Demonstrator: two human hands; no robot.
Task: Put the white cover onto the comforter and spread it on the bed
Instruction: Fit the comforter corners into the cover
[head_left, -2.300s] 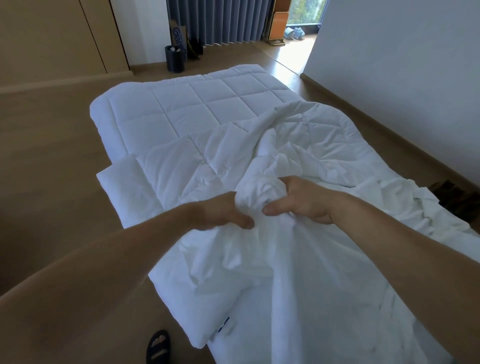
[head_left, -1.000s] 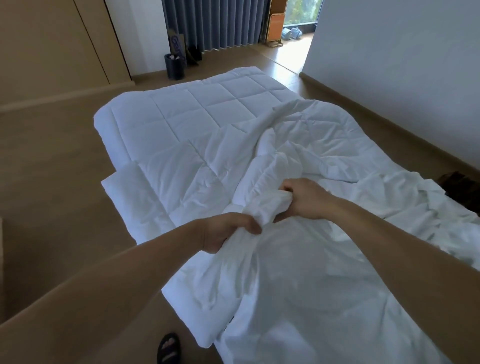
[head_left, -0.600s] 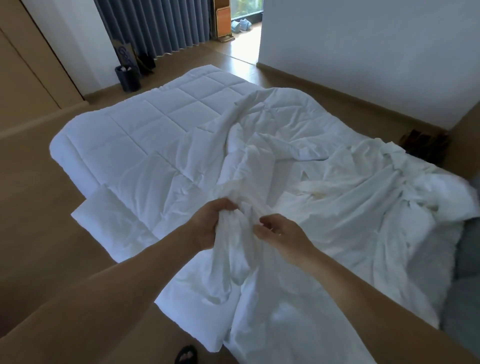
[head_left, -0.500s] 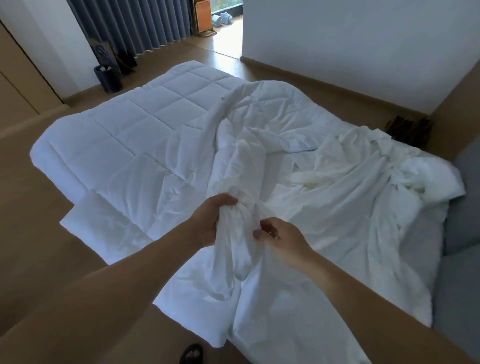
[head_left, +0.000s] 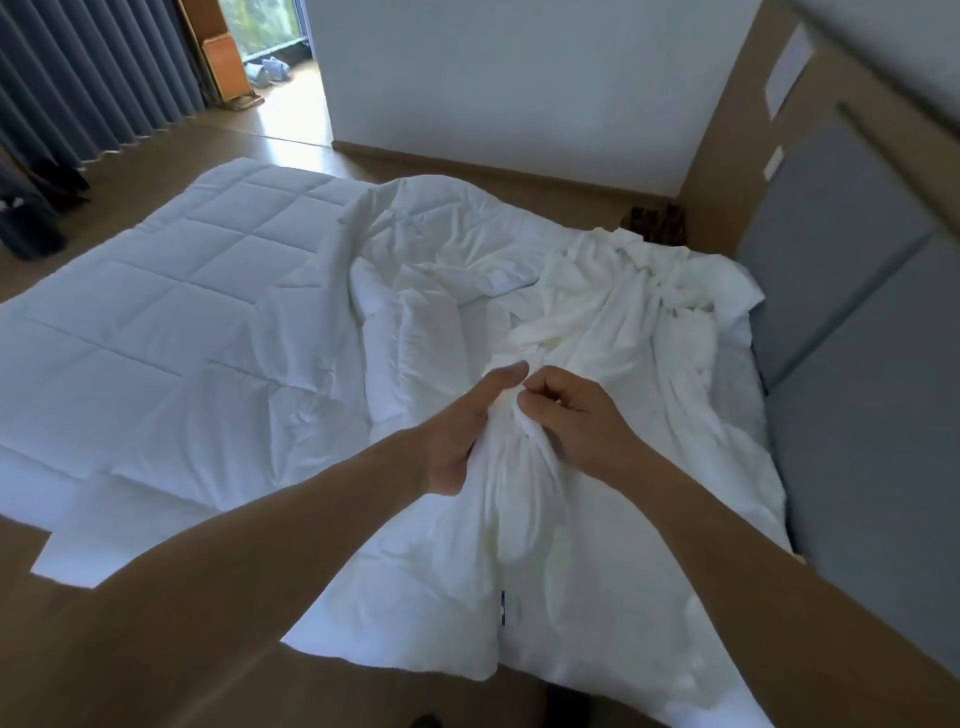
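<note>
Clenching one bunched fold of the crumpled white fabric cover (head_left: 613, 312) between them, left hand (head_left: 465, 431) and right hand (head_left: 576, 421) meet toward the bed's (head_left: 748, 364) head end; the quilted white comforter (head_left: 182, 291) lies beneath, apparently only partly covered.

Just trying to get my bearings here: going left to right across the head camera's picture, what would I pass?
Dark curtains → quilted comforter → left hand → right hand, both hands gripping the white cover → grey headboard.
</note>
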